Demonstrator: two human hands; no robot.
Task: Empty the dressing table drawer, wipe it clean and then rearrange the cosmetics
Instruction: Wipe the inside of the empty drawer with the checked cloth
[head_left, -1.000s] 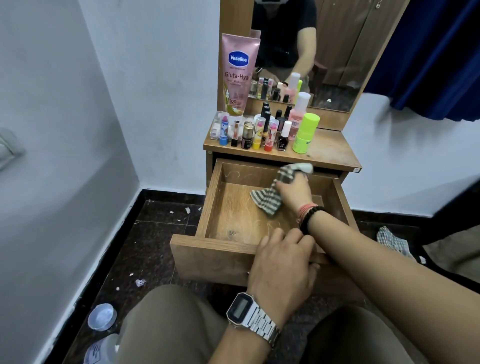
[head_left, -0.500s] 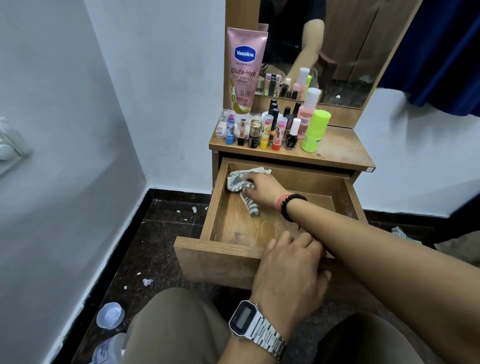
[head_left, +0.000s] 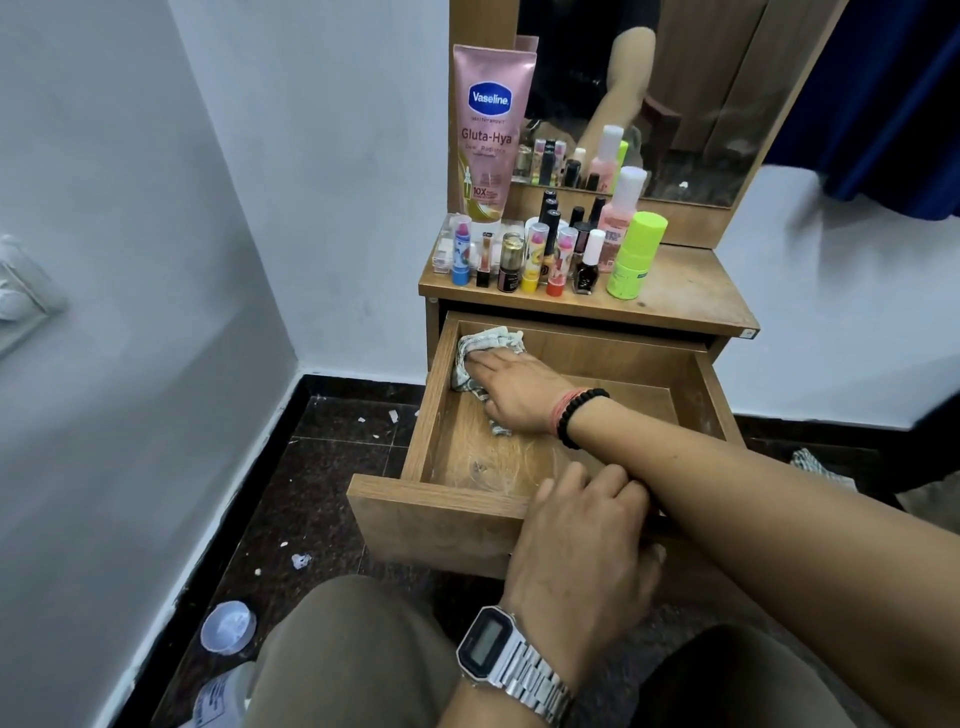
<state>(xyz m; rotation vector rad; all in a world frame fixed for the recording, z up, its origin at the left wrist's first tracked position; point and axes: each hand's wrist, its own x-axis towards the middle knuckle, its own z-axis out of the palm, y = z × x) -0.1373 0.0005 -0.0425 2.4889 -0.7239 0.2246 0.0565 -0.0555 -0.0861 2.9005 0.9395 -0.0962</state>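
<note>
The wooden drawer (head_left: 431, 514) of the dressing table (head_left: 691, 296) is pulled out, with nothing inside but a checked cloth (head_left: 485, 340). My right hand (head_left: 514, 389) lies flat on the cloth, fingers straight, pressing it into the drawer's far left corner. My left hand (head_left: 576, 551), with a metal watch on its wrist, grips the drawer's front panel, fingers curled over the top edge. The cosmetics stand on the table top: a tall pink Vaseline tube (head_left: 491, 130), a row of lipsticks and nail polishes (head_left: 535, 260), a pink bottle (head_left: 621, 208) and a green bottle (head_left: 636, 254).
A mirror (head_left: 701, 104) rises behind the table top. White walls close in on the left and behind. On the dark floor lie a white lid (head_left: 228, 626), a plastic bottle (head_left: 223, 696), paper scraps and, to the right, another cloth (head_left: 810, 462). My knees are just below the drawer.
My right hand has swept the cloth from the drawer's back right to its far left corner and flattened onto it. My left hand has stayed on the drawer front.
</note>
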